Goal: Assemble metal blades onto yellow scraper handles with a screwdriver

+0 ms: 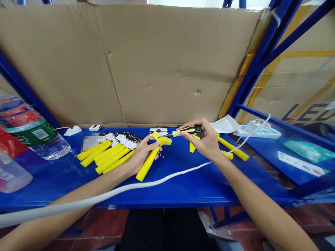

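My left hand (142, 155) is closed around a yellow T-shaped scraper (148, 165), its handle slanting down toward me and its wide head up. My right hand (204, 141) grips a screwdriver (192, 130) with a black and cream handle. The screwdriver's thin shaft points left, and its tip is at the scraper's head; whether it sits in a screw is too small to tell. Small screws (162, 156) lie on the blue shelf just right of my left fingers. Behind my right hand lies another yellow scraper (192, 144), partly hidden.
Several yellow handles (111, 155) and black-and-white cards (131, 137) lie at left. More yellow handles (235, 148) and a white power strip (259, 131) are at right. A white cable (157, 182) crosses in front. A large bottle (36, 129) stands far left; cardboard (167, 69) backs the blue shelf (183, 190).
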### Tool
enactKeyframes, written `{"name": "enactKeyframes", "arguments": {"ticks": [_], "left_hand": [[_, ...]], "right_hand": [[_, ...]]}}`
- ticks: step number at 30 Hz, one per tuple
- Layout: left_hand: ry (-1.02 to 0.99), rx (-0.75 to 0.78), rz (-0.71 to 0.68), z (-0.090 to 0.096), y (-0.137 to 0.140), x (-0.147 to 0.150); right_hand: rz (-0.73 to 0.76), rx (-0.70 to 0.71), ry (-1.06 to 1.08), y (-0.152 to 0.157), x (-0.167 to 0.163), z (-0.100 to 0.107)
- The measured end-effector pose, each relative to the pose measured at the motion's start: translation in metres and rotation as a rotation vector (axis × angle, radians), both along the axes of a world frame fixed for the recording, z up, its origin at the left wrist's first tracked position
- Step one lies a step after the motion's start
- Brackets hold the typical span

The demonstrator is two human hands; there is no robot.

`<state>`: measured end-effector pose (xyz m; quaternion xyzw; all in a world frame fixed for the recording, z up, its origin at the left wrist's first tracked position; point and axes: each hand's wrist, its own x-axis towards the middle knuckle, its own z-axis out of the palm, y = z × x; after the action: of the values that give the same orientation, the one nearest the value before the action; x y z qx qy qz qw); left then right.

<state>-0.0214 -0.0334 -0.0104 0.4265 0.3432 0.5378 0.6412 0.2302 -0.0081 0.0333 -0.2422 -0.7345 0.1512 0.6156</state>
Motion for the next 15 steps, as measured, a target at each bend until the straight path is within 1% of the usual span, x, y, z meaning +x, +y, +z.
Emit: {"name": "enactKeyframes", "arguments": {"ticks": [11,15], "left_hand": [[0.014,0.006,-0.002,-0.0008,-0.0016,0.0005],[0.018,0.017,0.010,-0.0016,-0.0014,0.0003]], "right_hand": [[0.024,0.025,-0.050,-0.0023,0.0011,-0.0004],[0.016,0.070,-0.060,0.0005,0.0013,-0.0015]]}}
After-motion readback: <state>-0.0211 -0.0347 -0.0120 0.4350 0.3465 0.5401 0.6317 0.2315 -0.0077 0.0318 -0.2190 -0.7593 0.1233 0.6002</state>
